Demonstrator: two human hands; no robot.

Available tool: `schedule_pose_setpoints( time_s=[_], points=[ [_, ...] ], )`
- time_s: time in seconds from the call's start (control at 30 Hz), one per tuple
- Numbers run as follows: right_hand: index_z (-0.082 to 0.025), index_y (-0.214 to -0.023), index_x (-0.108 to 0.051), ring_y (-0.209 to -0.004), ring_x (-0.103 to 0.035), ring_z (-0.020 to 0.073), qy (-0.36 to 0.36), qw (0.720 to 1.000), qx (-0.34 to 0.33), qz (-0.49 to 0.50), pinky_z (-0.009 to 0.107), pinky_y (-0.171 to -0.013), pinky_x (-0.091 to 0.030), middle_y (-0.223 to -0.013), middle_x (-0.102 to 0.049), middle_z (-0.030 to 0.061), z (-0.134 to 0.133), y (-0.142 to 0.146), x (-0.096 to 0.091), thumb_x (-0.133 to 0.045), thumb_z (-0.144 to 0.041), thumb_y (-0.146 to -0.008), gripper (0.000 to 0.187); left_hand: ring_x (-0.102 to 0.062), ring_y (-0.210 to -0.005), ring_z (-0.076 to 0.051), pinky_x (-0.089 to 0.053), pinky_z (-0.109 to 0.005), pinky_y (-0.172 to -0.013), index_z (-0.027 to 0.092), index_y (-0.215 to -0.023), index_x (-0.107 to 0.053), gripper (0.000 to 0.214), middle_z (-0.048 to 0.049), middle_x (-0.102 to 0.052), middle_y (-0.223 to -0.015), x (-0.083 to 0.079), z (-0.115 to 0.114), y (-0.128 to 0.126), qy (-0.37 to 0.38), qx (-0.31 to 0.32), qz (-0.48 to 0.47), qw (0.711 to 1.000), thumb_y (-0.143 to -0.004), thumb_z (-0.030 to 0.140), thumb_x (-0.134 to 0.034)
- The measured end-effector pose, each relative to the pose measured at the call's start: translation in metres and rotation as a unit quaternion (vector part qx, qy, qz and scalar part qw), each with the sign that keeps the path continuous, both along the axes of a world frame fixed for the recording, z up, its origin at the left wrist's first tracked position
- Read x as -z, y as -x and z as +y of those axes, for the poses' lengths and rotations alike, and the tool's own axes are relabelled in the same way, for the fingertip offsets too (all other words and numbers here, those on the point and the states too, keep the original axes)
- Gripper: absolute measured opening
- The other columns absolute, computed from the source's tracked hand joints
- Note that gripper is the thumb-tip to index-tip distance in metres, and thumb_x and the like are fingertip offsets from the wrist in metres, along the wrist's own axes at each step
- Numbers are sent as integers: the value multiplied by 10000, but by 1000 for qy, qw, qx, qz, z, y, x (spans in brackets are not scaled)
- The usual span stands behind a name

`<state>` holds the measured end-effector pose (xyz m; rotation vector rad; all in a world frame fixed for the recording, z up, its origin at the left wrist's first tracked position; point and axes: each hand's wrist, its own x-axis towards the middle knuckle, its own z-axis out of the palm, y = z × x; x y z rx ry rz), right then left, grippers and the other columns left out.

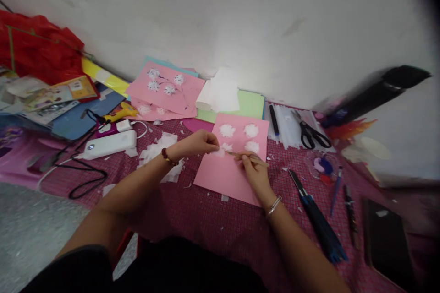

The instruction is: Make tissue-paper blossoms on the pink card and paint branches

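Note:
My left hand [205, 142] is closed in a pinch on a small square of thin white paper [217, 152]. In my right hand [256, 171] is a slim wooden stick [258, 161], pencil-like, its dark tip at a white paper tuft [226, 147]. Both hands are over a pink sheet [227, 176], which bears several fluffy white paper tufts [251, 130] in its upper half. Left of the sheet, a loose pile of white paper squares [167, 142] lies partly behind my left wrist.
Behind are a finished-looking pink flower picture [178, 96], a white paper roll [220, 91] and green paper [252, 104]. Black scissors [311, 135], a utility knife [318, 215], a paint palette [321, 165] and a phone [388, 238] lie right. A white power bank [110, 145] sits left.

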<state>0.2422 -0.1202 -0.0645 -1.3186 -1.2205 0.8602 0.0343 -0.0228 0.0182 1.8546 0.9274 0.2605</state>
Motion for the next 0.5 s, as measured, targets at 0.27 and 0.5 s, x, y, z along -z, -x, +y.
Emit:
schedule_pose_setpoints(
  time_s=[0.27, 0.5],
  points=[
    [-209, -844, -668, -637, -595, 150, 2, 1000, 24, -15, 300, -605, -506, -855, -671, 48, 0, 0, -5, -500, -391, -889, 251, -429, -519, -74, -303, -207, -495, 147, -757, -639, 108, 20, -548, -607, 23, 22, -6, 14, 12, -41, 999, -735, 241, -593],
    [-201, -863, -656, -669, -612, 160, 8, 999, 31, -2, 318, -636, -514, -830, -665, 52, -1, 0, -6, -504, -373, -886, 230, -486, -596, -96, -350, -206, -559, 143, -802, -662, 143, -3, -615, -677, 38, 21, -21, -16, 34, -34, 999, -715, 183, -555]
  ],
)
